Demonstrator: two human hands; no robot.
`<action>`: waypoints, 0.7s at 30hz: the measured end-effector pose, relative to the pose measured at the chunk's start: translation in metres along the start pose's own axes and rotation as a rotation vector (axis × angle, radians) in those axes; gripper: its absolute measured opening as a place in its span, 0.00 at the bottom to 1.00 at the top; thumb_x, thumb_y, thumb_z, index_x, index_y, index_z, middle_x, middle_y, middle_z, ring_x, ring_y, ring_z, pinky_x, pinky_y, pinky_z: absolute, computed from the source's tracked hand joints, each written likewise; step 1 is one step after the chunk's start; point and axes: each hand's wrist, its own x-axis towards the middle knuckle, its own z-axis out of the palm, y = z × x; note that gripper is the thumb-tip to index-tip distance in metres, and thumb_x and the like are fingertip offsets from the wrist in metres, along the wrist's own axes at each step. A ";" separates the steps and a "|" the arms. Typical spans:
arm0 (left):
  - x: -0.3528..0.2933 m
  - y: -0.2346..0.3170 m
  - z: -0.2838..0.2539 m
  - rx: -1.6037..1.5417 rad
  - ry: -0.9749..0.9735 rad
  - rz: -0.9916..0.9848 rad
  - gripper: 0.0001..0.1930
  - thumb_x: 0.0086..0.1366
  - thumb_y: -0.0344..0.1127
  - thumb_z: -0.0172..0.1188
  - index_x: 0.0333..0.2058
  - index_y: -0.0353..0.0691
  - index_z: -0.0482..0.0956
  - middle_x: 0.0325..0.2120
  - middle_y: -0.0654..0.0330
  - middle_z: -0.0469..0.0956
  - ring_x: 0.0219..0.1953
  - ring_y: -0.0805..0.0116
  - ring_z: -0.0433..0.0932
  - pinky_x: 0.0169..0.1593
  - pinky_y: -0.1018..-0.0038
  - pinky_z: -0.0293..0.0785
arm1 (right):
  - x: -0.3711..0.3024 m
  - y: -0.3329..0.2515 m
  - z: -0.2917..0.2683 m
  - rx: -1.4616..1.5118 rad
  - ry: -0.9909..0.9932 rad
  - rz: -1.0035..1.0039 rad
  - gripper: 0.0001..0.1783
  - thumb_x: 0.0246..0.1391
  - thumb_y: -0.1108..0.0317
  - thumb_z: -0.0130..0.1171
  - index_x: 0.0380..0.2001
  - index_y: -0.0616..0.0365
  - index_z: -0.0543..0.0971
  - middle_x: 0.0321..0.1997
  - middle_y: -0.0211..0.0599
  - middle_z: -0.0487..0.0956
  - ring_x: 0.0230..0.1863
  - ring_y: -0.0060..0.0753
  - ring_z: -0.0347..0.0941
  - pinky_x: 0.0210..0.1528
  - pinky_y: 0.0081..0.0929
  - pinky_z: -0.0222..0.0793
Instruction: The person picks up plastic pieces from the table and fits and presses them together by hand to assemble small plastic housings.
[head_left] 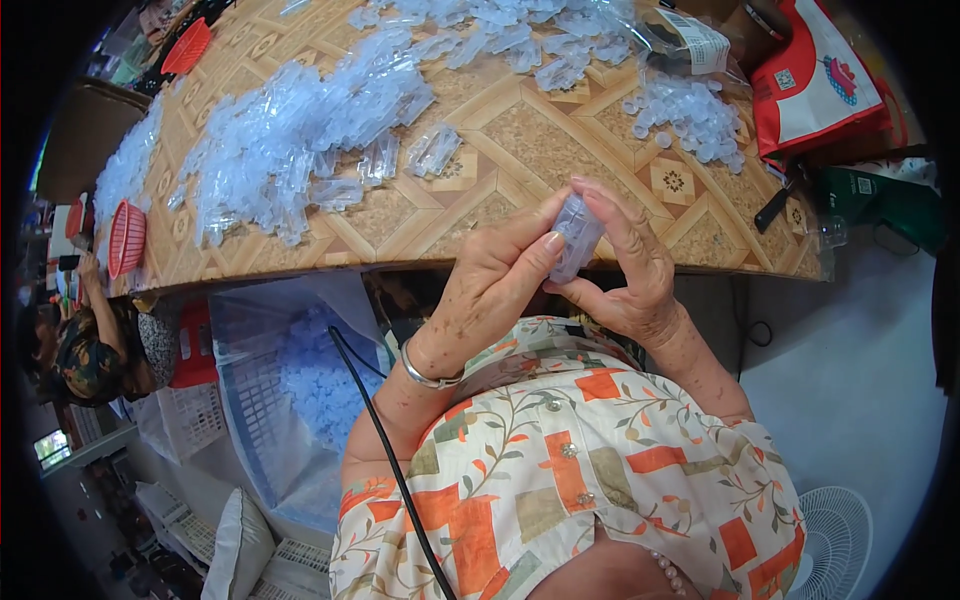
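Your left fingers (532,266) and right fingers (618,228) grip the clear piece (578,240). Its long axis points across the bench (530,135)'s near edge.

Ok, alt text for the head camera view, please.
A person's left hand and right hand hold a translucent plastic piece at the edge of a patterned table strewn with translucent parts. A red-and-white bag sits at right.

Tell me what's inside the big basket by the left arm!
Inside the basket are lots of small bluish plastic pieces. They cover the bottom, so anything underneath can't be seen.
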 end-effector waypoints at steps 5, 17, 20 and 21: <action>0.009 0.001 0.002 0.161 -0.020 0.153 0.30 0.68 0.36 0.62 0.65 0.29 0.66 0.49 0.45 0.80 0.48 0.59 0.81 0.50 0.68 0.76 | 0.006 -0.008 0.002 -0.029 0.066 0.047 0.47 0.42 0.60 0.79 0.64 0.63 0.68 0.63 0.50 0.74 0.61 0.50 0.74 0.61 0.38 0.72; 0.005 -0.007 0.004 0.268 -0.036 0.163 0.32 0.68 0.34 0.65 0.67 0.34 0.63 0.45 0.56 0.79 0.45 0.70 0.79 0.49 0.73 0.76 | -0.002 -0.001 0.008 -0.033 0.111 0.141 0.44 0.45 0.56 0.77 0.62 0.64 0.70 0.59 0.49 0.76 0.57 0.49 0.75 0.59 0.38 0.73; 0.004 -0.002 0.003 0.244 -0.063 0.115 0.31 0.70 0.33 0.62 0.68 0.35 0.63 0.47 0.56 0.79 0.47 0.71 0.78 0.51 0.74 0.74 | -0.004 0.001 0.009 -0.054 0.110 0.072 0.44 0.44 0.57 0.77 0.62 0.63 0.69 0.59 0.49 0.76 0.58 0.50 0.75 0.59 0.39 0.73; 0.004 -0.001 0.003 0.259 -0.077 0.118 0.31 0.70 0.33 0.61 0.68 0.35 0.62 0.48 0.56 0.78 0.49 0.71 0.76 0.53 0.74 0.73 | -0.005 0.001 0.009 -0.050 0.114 0.083 0.44 0.45 0.57 0.77 0.62 0.63 0.69 0.59 0.49 0.76 0.58 0.50 0.75 0.59 0.39 0.72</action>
